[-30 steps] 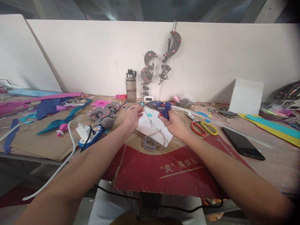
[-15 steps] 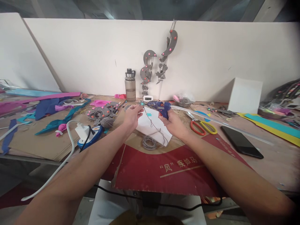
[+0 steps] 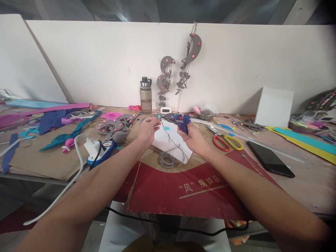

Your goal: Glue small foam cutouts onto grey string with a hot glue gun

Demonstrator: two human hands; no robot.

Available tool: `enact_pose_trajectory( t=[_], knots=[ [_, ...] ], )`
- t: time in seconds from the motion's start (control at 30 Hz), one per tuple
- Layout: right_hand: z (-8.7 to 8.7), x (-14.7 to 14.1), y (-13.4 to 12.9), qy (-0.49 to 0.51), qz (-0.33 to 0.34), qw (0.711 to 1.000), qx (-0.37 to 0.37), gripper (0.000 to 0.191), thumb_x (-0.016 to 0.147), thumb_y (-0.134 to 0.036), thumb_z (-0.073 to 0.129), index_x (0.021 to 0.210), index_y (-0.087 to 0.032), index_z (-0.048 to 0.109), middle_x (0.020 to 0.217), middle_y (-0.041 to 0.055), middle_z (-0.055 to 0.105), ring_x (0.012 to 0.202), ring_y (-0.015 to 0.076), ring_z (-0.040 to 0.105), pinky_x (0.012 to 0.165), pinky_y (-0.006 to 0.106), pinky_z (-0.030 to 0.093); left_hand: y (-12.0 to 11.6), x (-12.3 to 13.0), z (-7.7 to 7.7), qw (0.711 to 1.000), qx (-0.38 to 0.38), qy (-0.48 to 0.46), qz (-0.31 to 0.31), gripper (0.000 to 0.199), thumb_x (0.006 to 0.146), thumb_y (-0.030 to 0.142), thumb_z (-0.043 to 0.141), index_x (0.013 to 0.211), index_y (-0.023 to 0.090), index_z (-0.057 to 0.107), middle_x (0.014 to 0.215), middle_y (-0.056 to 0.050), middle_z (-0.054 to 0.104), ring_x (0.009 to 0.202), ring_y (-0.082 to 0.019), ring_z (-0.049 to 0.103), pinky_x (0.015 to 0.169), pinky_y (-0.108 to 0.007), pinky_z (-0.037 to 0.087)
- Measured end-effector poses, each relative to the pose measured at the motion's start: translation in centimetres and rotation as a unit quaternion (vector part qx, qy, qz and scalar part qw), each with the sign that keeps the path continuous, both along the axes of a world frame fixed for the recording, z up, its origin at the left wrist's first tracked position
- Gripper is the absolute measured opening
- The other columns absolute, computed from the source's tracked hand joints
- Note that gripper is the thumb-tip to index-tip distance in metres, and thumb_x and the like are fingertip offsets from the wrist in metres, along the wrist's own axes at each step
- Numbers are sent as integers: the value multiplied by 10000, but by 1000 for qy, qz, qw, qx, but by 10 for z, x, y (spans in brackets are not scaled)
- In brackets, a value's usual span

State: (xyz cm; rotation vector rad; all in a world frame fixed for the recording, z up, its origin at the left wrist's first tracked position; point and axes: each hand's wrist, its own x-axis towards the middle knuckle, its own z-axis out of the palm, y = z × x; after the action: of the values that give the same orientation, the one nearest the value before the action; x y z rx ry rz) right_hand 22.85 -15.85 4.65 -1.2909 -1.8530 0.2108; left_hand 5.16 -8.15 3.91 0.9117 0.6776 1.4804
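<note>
Well, at the left a pointed teal strip [image 3: 70,137] is lying across brown cardboard [image 3: 39,154], and a blue socket block [image 3: 105,154] with a white plug [image 3: 91,146] in it is sitting just in front of a heap of grey crescents and yarn [image 3: 112,127]. Next, the left hand [image 3: 148,130] is reaching forward and pinching a small teal-and-grey piece [image 3: 159,115] between thumb and fingers, so that the piece is showing at the far side of the fingertips; a grey cord [image 3: 165,130] is hanging down from there over a white sheet [image 3: 175,145], with a coil [image 3: 167,164] resting near its front edge. Just to the right of the piece, a blue hot glue gun [image 3: 185,120] is pointing its nozzle leftward straight at it, the gun's long axis running roughly sideways; whether tip and piece are touching is too small to tell. The right hand [image 3: 194,139] is wrapping around the handle, farther from the piece than the left, though how hard the trigger is being pressed isn't showing. A clear glue stick [image 3: 223,128] is extending from the gun's back, passing beyond the red-and-yellow-handled scissors [image 3: 222,141] and a black smartphone [image 3: 270,159].
</note>
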Motion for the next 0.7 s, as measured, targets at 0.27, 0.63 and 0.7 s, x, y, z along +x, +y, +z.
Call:
enact_pose_trajectory(
  t=[0.27, 0.63, 0.7],
  knots=[
    [0, 0, 0, -8, -11, 1000, 6, 199, 857, -268, 472, 1040, -193, 502, 951, 69, 607, 853, 221, 553, 779, 380, 442, 1, 0, 0, 1000, 5, 0, 3, 322, 516, 217, 801, 637, 162, 508, 644, 20, 552, 627, -92, 544, 601, -231, 383],
    [-2, 1, 1, -1, -6, 1000, 12, 146, 857, -283, 474, 985, -215, 493, 940, 57, 606, 857, 219, 559, 781, 388, 454, 0, -1, 1, 1000, 13, 2, 5, 296, 529, 205, 779, 619, 164, 500, 627, 18, 549, 614, -90, 537, 597, -233, 378],
    [-1, 1, 1, 10, -3, 1000, 9, 118, 852, -297, 487, 939, -217, 494, 899, 51, 608, 812, 207, 560, 745, 376, 463, 0, -1, 2, 1000, 11, -1, 4, 292, 528, 196, 775, 621, 165, 500, 620, 20, 550, 609, -88, 537, 593, -230, 378]
  ],
)
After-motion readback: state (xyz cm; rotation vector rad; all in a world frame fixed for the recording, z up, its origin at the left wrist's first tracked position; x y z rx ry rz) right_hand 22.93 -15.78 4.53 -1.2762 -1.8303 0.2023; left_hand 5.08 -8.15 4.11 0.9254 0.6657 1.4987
